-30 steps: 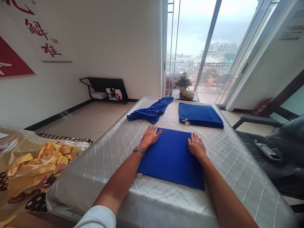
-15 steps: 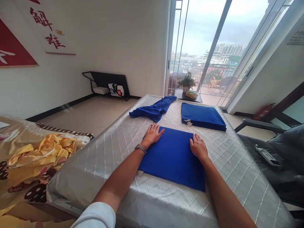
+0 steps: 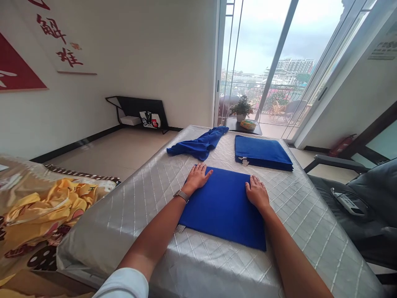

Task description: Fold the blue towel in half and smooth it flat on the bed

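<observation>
A blue cloth (image 3: 221,207), folded into a flat square, lies in front of me on the silver quilted mattress (image 3: 149,198). My left hand (image 3: 198,177) rests flat on its far left corner, fingers stretched out and thumb apart. On the far right corner lies my right hand (image 3: 258,191), also flat with its fingers extended. A small white tag (image 3: 180,228) sticks out at the cloth's near left corner. Beyond it, to the right, is a stack of folded blue cloths (image 3: 263,151) with white tags. Another blue cloth (image 3: 200,144) lies crumpled beyond my left hand.
To the left, yellow patterned fabric (image 3: 52,203) lies heaped on a brown bedspread. A dark armchair (image 3: 372,198) holding a power strip (image 3: 349,203) stands right of the mattress. A small table with a potted plant (image 3: 242,108) stands by the glass door. A black frame (image 3: 139,109) leans near the wall.
The view has shifted slightly, so the scene sits a little further left. Both hands stay flat on the folded cloth, which looks unchanged.
</observation>
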Demonstrator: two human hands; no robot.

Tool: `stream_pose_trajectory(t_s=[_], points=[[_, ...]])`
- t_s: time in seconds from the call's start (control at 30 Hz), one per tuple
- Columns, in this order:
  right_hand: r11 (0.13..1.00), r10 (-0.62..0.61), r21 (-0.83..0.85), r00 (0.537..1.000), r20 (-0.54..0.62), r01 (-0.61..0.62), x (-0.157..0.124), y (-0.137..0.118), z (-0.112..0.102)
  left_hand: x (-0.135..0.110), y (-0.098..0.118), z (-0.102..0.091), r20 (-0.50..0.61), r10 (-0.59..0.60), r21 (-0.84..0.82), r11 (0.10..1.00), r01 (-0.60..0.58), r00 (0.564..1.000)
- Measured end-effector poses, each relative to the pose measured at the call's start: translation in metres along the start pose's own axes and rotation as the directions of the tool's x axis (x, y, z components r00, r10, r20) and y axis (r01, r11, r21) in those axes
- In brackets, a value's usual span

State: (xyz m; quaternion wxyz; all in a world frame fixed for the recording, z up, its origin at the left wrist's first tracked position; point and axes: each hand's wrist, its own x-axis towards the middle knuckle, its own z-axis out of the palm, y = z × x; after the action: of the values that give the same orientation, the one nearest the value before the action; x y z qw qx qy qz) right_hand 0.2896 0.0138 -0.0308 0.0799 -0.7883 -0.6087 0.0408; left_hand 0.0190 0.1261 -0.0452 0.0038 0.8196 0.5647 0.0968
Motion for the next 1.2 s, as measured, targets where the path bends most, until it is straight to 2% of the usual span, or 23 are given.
stream_pose_trajectory(t_s=[1.2], points=[[1.0, -0.001, 0.004, 1.0, -0.008, 0.001, 0.0005, 0.0006, 0.0013, -0.0027, 0.003, -0.0061, 0.012, -0.007, 0.015, 1.0, 0.007, 1.0]])
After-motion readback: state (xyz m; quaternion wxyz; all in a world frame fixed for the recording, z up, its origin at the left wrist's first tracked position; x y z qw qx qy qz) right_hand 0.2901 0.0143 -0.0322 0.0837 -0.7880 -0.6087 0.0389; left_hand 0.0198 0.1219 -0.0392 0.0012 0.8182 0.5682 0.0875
